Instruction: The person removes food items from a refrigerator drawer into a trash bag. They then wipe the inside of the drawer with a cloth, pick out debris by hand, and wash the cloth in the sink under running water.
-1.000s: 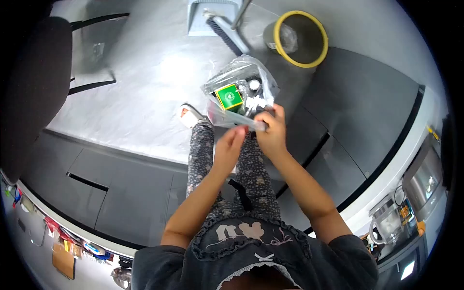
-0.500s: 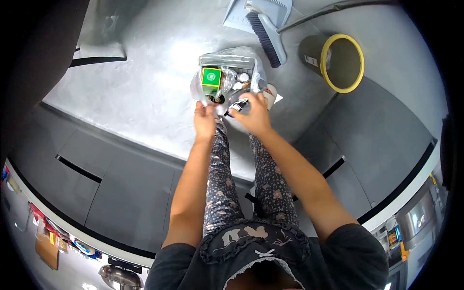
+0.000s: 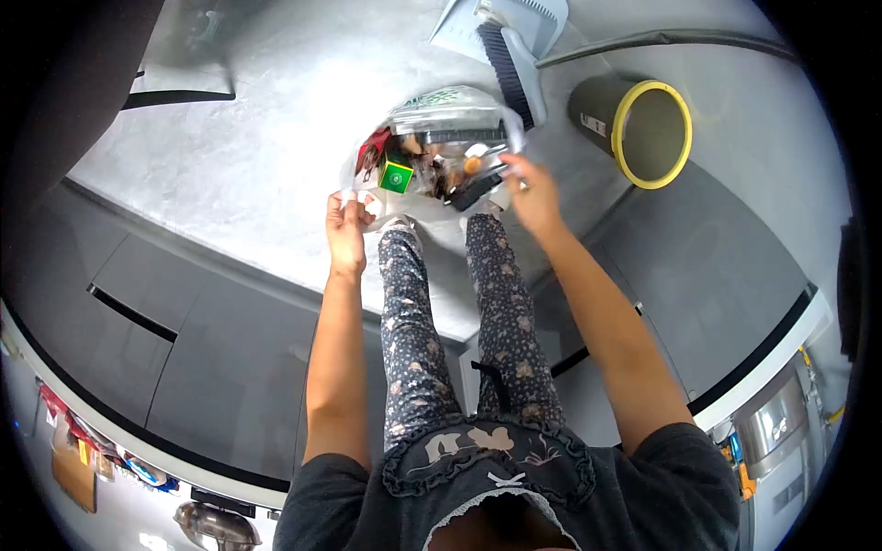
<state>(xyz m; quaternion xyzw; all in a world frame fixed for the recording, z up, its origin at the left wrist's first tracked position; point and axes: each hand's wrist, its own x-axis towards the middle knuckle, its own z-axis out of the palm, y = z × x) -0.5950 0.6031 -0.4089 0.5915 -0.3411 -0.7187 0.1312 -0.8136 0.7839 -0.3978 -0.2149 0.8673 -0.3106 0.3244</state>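
A clear plastic bag (image 3: 452,99) stands wide open on the floor in front of my feet. Inside it are a green box with yellow edges (image 3: 396,177), a red packet (image 3: 372,151), a black item (image 3: 475,190) and several small items blurred by motion. My left hand (image 3: 348,225) pinches the bag's rim at its near left corner. At the right side of the bag my right hand (image 3: 535,195) has its fingers closed on the rim, partly smeared by motion.
Beyond the bag lie a light blue dustpan (image 3: 542,23) and a broom (image 3: 525,78). A grey bin with a yellow rim (image 3: 684,133) stands at the right. Grey cabinets (image 3: 230,367) run along both sides, and a dark chair (image 3: 73,83) is at the upper left.
My hands have moved apart and the bag's mouth is spread wider. The red packet now shows at the left, and the green box sits lower and tilted.
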